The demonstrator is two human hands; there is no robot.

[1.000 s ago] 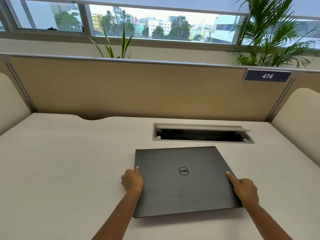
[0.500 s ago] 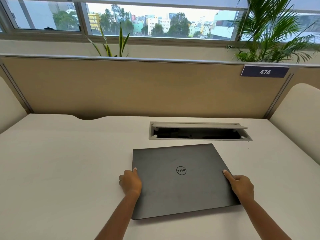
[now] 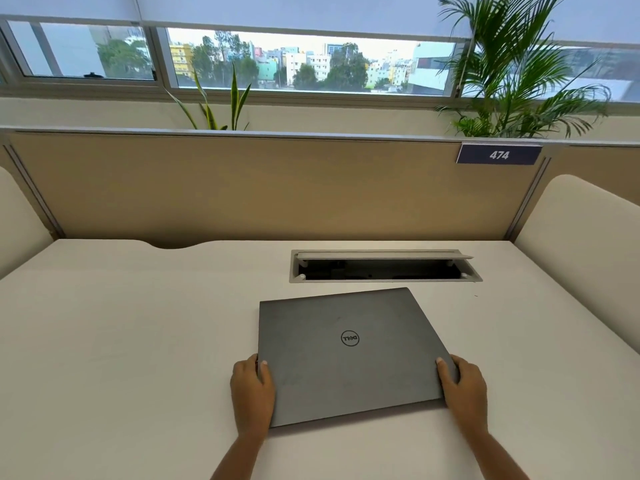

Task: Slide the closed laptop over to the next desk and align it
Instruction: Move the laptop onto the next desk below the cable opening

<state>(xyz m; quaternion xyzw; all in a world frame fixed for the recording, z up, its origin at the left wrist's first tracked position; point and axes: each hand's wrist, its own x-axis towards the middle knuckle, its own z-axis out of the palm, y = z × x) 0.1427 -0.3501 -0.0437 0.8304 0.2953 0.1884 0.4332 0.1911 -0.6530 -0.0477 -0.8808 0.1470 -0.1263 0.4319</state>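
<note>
A closed dark grey laptop (image 3: 346, 355) with a round logo on its lid lies flat on the white desk (image 3: 121, 341), turned slightly so its right side sits farther from me than square. My left hand (image 3: 252, 393) grips the laptop's left edge near the front corner, thumb on the lid. My right hand (image 3: 462, 389) grips the right edge near the front corner, thumb also on the lid.
An open cable tray (image 3: 384, 268) is sunk into the desk just behind the laptop. A tan partition (image 3: 259, 188) with a "474" plate (image 3: 498, 154) closes the back. Padded side dividers (image 3: 585, 244) stand at left and right. Plants stand behind the partition.
Both hands have slid back along the laptop's side edges toward its front corners and wrapped around them. The laptop has stayed nearly in place.
</note>
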